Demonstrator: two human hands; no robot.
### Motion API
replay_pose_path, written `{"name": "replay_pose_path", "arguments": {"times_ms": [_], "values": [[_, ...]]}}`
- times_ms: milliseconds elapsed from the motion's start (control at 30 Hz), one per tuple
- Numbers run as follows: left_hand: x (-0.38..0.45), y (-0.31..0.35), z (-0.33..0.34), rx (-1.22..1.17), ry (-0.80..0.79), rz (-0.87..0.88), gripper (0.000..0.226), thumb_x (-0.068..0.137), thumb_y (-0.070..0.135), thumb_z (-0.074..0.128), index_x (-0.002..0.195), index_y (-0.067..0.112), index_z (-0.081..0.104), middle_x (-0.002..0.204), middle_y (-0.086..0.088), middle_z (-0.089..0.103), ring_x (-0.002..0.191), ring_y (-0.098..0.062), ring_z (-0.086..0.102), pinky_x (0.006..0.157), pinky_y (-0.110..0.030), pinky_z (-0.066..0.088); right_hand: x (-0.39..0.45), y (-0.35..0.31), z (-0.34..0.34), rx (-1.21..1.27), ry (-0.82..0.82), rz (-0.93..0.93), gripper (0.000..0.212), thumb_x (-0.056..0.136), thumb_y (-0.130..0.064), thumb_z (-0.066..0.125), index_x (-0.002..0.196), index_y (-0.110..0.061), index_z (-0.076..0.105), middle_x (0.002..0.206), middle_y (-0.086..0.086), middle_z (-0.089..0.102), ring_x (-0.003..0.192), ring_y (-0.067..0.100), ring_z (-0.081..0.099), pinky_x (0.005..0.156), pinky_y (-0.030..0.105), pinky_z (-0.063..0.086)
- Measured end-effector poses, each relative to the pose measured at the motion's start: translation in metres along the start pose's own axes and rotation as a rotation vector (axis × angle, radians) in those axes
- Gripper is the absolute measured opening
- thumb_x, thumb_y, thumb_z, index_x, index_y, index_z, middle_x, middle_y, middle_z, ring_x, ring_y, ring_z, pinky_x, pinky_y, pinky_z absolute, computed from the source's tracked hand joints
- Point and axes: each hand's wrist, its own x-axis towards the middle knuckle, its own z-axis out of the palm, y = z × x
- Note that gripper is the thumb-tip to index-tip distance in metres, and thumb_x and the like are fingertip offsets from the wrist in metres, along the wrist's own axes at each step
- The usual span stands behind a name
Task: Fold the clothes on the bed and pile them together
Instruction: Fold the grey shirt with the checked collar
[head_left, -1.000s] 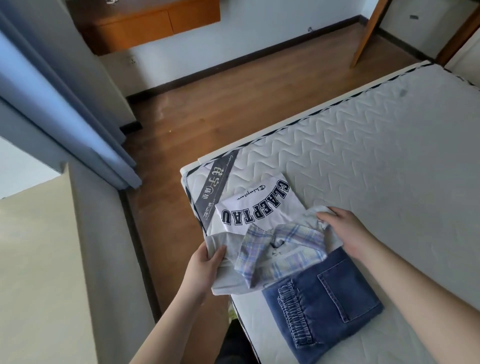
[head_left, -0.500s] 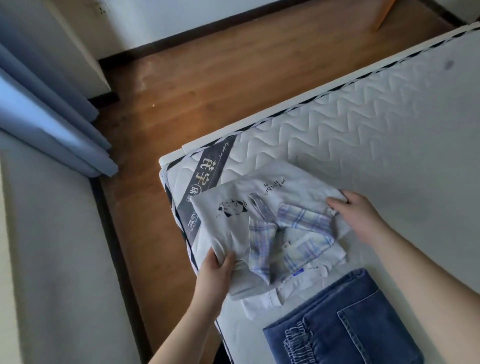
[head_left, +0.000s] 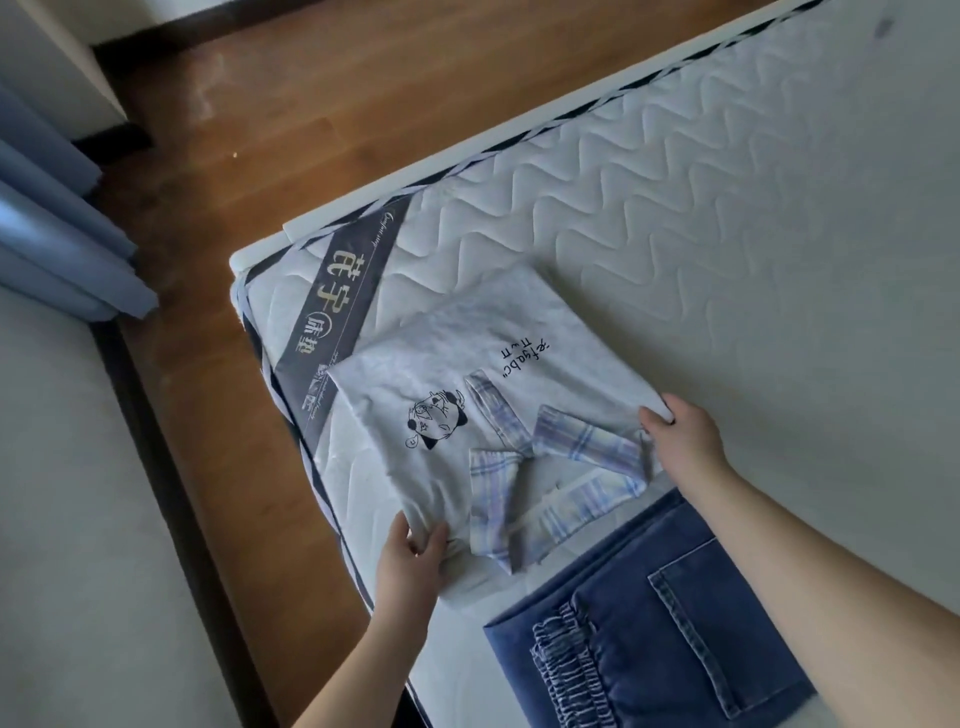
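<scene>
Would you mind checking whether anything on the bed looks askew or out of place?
Mostly tidy. The plaid collar of the white shirt lies rumpled and splayed, and the folded jeans sit apart beside it, not yet piled.

The folded shirt (head_left: 457, 374) is pale grey with a black cartoon print and a blue-and-lilac plaid collar (head_left: 550, 467) — at 5 o'clock of it, mid-blue denim jeans (head_left: 649, 634). The mattress (head_left: 727, 234) is white, wave-quilted, with a dark banner (head_left: 337, 306); the floor (head_left: 311, 119) is warm brown wood — the curtains (head_left: 57, 249) blue.
</scene>
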Motion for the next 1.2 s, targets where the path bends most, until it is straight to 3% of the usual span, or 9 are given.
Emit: {"name": "replay_pose_path", "arguments": {"times_ms": [233, 400, 500, 600, 700, 833, 1000, 1100, 1200], "values": [[0.010, -0.023, 0.010, 0.063, -0.049, -0.065, 0.016, 0.091, 0.019, 0.066, 0.103, 0.019, 0.056, 0.097, -0.009, 0.070, 0.088, -0.030, 0.068, 0.082, -0.055, 0.056, 0.000, 0.035, 0.001, -0.206, -0.211, 0.040, 0.022, 0.094, -0.018, 0.056, 0.114, -0.009, 0.059, 0.104, 0.015, 0.066, 0.092, 0.032, 0.061, 0.073, 0.034, 0.046], [0.007, -0.040, 0.009, 0.130, -0.099, -0.114, 0.024, 0.092, 0.034, 0.066, 0.101, 0.012, 0.062, 0.101, -0.009, 0.069, 0.080, -0.026, 0.071, 0.075, -0.045, 0.061, 0.000, 0.040, 0.000, -0.261, -0.108, -0.009, 0.018, 0.093, -0.023, 0.059, 0.104, -0.009, 0.060, 0.094, 0.011, 0.064, 0.079, 0.027, 0.058, 0.063, 0.030, 0.042], [0.006, -0.045, 0.009, 0.159, -0.065, -0.074, 0.017, 0.094, 0.031, 0.063, 0.097, 0.014, 0.061, 0.095, -0.008, 0.071, 0.067, -0.028, 0.073, 0.067, -0.042, 0.061, -0.003, 0.043, 0.001, -0.334, -0.049, -0.072, 0.018, 0.093, -0.022, 0.061, 0.103, -0.007, 0.060, 0.095, 0.011, 0.063, 0.084, 0.027, 0.058, 0.067, 0.028, 0.035], [0.004, -0.047, 0.009, 0.290, -0.003, -0.028, 0.020, 0.094, 0.034, 0.062, 0.096, 0.015, 0.057, 0.090, -0.006, 0.068, 0.067, -0.025, 0.069, 0.061, -0.038, 0.058, -0.005, 0.044, 0.003, -0.496, -0.046, -0.095, 0.010, 0.092, -0.019, 0.060, 0.096, -0.012, 0.055, 0.100, 0.013, 0.066, 0.085, 0.030, 0.058, 0.069, 0.032, 0.042], [0.011, -0.043, 0.004, 0.380, 0.056, 0.023, 0.025, 0.091, 0.045, 0.060, 0.101, 0.024, 0.051, 0.088, 0.006, 0.063, 0.076, -0.020, 0.064, 0.064, -0.036, 0.053, 0.000, 0.040, 0.008, -0.470, -0.034, -0.078, 0.038, 0.091, -0.032, 0.060, 0.122, -0.012, 0.054, 0.118, 0.012, 0.064, 0.102, 0.033, 0.061, 0.083, 0.039, 0.051], [0.040, -0.015, -0.008, 0.266, 0.069, 0.105, 0.037, 0.092, 0.046, 0.059, 0.120, 0.024, 0.048, 0.095, 0.011, 0.061, 0.083, -0.008, 0.061, 0.060, -0.027, 0.045, 0.012, 0.024, 0.016, -0.452, -0.071, -0.095, 0.069, 0.089, -0.060, 0.053, 0.139, -0.013, 0.043, 0.137, 0.009, 0.054, 0.121, 0.032, 0.053, 0.096, 0.040, 0.046], [0.101, 0.039, -0.028, -0.153, 0.043, 0.067, 0.050, 0.096, 0.036, 0.061, 0.137, 0.012, 0.046, 0.118, -0.006, 0.065, 0.108, -0.022, 0.064, 0.099, -0.040, 0.050, 0.047, -0.017, 0.029, -0.062, -0.067, -0.050, 0.056, 0.092, -0.043, 0.060, 0.137, -0.012, 0.046, 0.136, 0.009, 0.055, 0.122, 0.026, 0.053, 0.088, 0.025, 0.036], [0.132, 0.069, -0.037, -0.281, 0.048, 0.098, 0.049, 0.095, 0.029, 0.064, 0.136, 0.009, 0.047, 0.112, -0.003, 0.067, 0.106, -0.019, 0.065, 0.097, -0.034, 0.050, 0.070, -0.039, 0.043, 0.006, -0.114, -0.042, 0.053, 0.092, -0.038, 0.062, 0.136, -0.011, 0.048, 0.129, 0.007, 0.057, 0.116, 0.022, 0.055, 0.087, 0.025, 0.040], [0.156, 0.088, -0.044, -0.345, 0.053, 0.104, 0.044, 0.092, 0.028, 0.068, 0.130, 0.012, 0.053, 0.112, 0.002, 0.070, 0.104, -0.016, 0.066, 0.089, -0.030, 0.052, 0.097, -0.061, 0.057, 0.024, -0.185, -0.061, 0.047, 0.092, -0.031, 0.065, 0.130, -0.007, 0.054, 0.114, 0.004, 0.062, 0.096, 0.019, 0.058, 0.070, 0.025, 0.043]]}}
